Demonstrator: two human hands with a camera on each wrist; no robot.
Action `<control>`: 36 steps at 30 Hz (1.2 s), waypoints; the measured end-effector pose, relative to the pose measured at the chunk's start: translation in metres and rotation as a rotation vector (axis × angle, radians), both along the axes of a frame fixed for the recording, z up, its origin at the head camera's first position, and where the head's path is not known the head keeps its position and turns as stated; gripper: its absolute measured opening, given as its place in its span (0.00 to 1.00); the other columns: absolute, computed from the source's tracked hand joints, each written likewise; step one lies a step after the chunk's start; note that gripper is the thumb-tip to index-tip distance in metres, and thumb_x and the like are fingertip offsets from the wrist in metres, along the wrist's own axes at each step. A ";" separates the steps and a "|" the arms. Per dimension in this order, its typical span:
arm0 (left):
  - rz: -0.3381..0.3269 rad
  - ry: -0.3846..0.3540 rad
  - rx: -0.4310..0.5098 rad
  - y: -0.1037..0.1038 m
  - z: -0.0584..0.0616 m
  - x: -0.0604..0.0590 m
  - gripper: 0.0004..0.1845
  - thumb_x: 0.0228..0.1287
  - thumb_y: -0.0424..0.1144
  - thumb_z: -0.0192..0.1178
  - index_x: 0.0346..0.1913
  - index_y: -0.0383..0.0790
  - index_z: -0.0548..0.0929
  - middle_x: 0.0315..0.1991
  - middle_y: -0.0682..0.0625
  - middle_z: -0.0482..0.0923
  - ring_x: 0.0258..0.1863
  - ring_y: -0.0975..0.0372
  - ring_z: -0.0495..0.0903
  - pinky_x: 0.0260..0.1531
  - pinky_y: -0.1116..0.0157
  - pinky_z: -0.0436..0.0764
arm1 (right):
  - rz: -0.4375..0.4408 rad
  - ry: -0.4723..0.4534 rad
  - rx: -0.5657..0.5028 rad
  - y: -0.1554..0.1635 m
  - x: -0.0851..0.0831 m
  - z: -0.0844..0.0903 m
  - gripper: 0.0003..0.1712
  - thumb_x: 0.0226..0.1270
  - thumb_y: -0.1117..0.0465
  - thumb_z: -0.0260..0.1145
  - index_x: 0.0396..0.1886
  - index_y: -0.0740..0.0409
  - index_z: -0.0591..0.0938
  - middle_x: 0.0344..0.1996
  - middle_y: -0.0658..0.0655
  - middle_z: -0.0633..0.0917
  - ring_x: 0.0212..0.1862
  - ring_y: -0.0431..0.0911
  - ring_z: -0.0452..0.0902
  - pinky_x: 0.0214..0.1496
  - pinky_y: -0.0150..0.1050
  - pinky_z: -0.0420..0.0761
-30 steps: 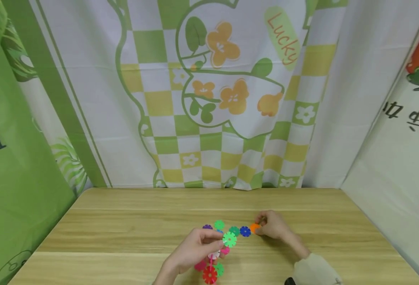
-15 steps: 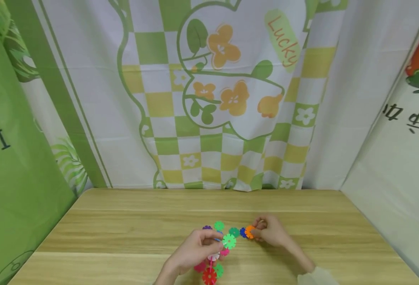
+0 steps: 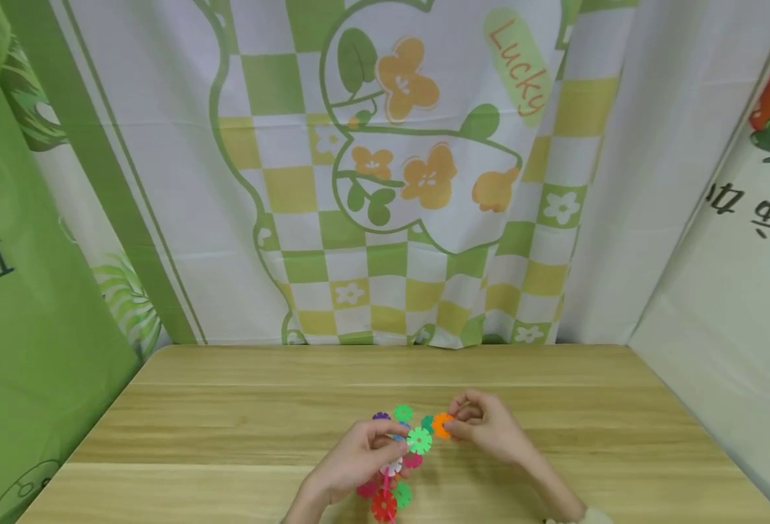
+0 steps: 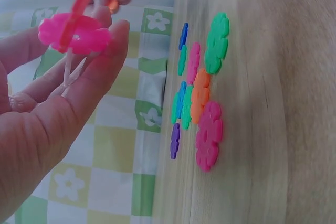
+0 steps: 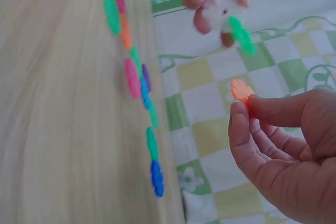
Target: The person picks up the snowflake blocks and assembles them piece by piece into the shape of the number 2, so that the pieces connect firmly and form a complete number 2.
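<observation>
My left hand [image 3: 359,455] grips a cluster of joined snowflake discs [image 3: 398,466] above the wooden table [image 3: 228,429]; a light green disc [image 3: 420,440] tops it and a red disc [image 3: 383,506] hangs lowest. In the left wrist view pink discs [image 4: 76,32] of the cluster sit at my fingertips. My right hand [image 3: 483,429] pinches an orange disc [image 3: 442,425] between thumb and forefinger, close to the green disc. The right wrist view shows the orange disc [image 5: 241,90] at my fingertips with the cluster [image 5: 226,9] beyond.
Several loose discs lie on the table under my hands: green [image 4: 216,43], orange [image 4: 199,95], pink [image 4: 209,136], purple [image 4: 175,140], blue [image 5: 156,178]. A patterned cloth backdrop [image 3: 411,182] hangs behind the table, with cloth walls on both sides.
My right hand lifted the orange disc off the table and carried it left toward the cluster. The left hand stayed about where it was.
</observation>
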State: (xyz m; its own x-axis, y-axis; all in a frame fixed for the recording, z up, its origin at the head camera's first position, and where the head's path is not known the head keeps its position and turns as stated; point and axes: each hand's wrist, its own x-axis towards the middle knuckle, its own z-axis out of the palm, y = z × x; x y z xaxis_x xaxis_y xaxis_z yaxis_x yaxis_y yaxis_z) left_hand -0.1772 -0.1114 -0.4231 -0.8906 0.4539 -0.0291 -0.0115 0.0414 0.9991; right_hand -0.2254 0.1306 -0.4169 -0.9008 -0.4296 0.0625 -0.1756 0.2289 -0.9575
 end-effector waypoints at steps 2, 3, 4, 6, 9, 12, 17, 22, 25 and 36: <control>-0.002 -0.017 0.014 0.000 -0.001 -0.001 0.18 0.70 0.35 0.56 0.57 0.27 0.75 0.35 0.39 0.83 0.32 0.57 0.84 0.28 0.73 0.79 | 0.009 -0.006 -0.014 -0.001 0.002 0.004 0.11 0.60 0.71 0.67 0.38 0.72 0.74 0.28 0.59 0.81 0.33 0.50 0.82 0.39 0.46 0.85; -0.002 -0.023 0.019 0.000 -0.001 -0.001 0.18 0.70 0.35 0.55 0.58 0.27 0.75 0.34 0.39 0.83 0.32 0.56 0.84 0.27 0.73 0.79 | 0.014 -0.007 -0.023 -0.001 0.003 0.006 0.11 0.60 0.71 0.67 0.38 0.72 0.74 0.28 0.59 0.81 0.33 0.50 0.82 0.39 0.46 0.85; -0.003 -0.028 0.028 0.000 -0.001 -0.001 0.18 0.70 0.35 0.55 0.58 0.26 0.74 0.34 0.39 0.83 0.33 0.56 0.85 0.28 0.73 0.80 | 0.019 -0.005 -0.028 -0.001 0.004 0.007 0.11 0.61 0.71 0.67 0.38 0.73 0.74 0.28 0.59 0.82 0.33 0.49 0.82 0.39 0.47 0.85; -0.001 -0.031 0.030 0.000 -0.002 -0.002 0.18 0.70 0.35 0.55 0.58 0.26 0.74 0.34 0.38 0.83 0.32 0.56 0.85 0.27 0.73 0.79 | 0.026 -0.004 -0.037 -0.001 0.006 0.009 0.11 0.61 0.71 0.67 0.39 0.73 0.74 0.29 0.59 0.81 0.33 0.49 0.82 0.40 0.48 0.84; 0.003 -0.035 0.023 0.000 -0.001 -0.002 0.19 0.70 0.36 0.55 0.58 0.27 0.74 0.32 0.40 0.83 0.31 0.58 0.83 0.25 0.74 0.78 | 0.050 0.023 -0.047 -0.002 0.008 0.011 0.11 0.61 0.71 0.66 0.39 0.73 0.74 0.30 0.60 0.81 0.33 0.47 0.82 0.41 0.50 0.83; 0.001 -0.041 0.018 0.000 0.000 -0.002 0.19 0.70 0.36 0.54 0.58 0.27 0.74 0.30 0.43 0.83 0.31 0.60 0.83 0.24 0.74 0.77 | 0.072 0.060 -0.058 -0.002 0.008 0.011 0.10 0.61 0.72 0.65 0.38 0.73 0.74 0.31 0.60 0.80 0.33 0.46 0.82 0.40 0.50 0.84; -0.009 -0.050 0.041 0.000 0.000 -0.003 0.19 0.71 0.36 0.53 0.58 0.25 0.73 0.31 0.44 0.82 0.32 0.59 0.83 0.34 0.69 0.82 | 0.101 0.103 -0.069 -0.002 0.008 0.009 0.08 0.62 0.72 0.65 0.37 0.72 0.74 0.31 0.61 0.80 0.33 0.45 0.82 0.38 0.46 0.85; -0.009 -0.053 0.037 0.001 -0.001 -0.001 0.20 0.71 0.35 0.53 0.58 0.25 0.73 0.32 0.43 0.83 0.30 0.61 0.82 0.31 0.71 0.81 | 0.156 0.121 -0.079 -0.002 0.009 0.007 0.06 0.62 0.73 0.65 0.36 0.68 0.75 0.32 0.63 0.81 0.34 0.48 0.83 0.37 0.47 0.85; -0.015 -0.067 0.052 0.001 -0.001 -0.001 0.20 0.71 0.35 0.53 0.60 0.23 0.71 0.31 0.43 0.82 0.29 0.62 0.81 0.29 0.72 0.81 | 0.163 0.141 -0.082 -0.003 0.009 0.006 0.05 0.62 0.73 0.64 0.35 0.67 0.76 0.31 0.64 0.82 0.34 0.47 0.83 0.36 0.47 0.85; -0.026 -0.138 0.159 0.004 -0.008 0.000 0.19 0.70 0.29 0.51 0.59 0.18 0.70 0.36 0.43 0.81 0.29 0.67 0.77 0.30 0.74 0.79 | 0.084 0.251 -0.053 -0.010 0.008 0.000 0.06 0.57 0.72 0.69 0.32 0.66 0.80 0.28 0.60 0.84 0.31 0.40 0.82 0.35 0.40 0.85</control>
State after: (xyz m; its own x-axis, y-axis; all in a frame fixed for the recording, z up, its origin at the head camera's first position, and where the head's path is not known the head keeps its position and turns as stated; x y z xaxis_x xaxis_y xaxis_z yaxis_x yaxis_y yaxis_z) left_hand -0.1774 -0.1072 -0.4307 -0.8712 0.4850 -0.0768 -0.1502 -0.1142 0.9820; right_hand -0.2178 0.1205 -0.4169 -0.8156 -0.4927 0.3035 -0.4252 0.1544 -0.8918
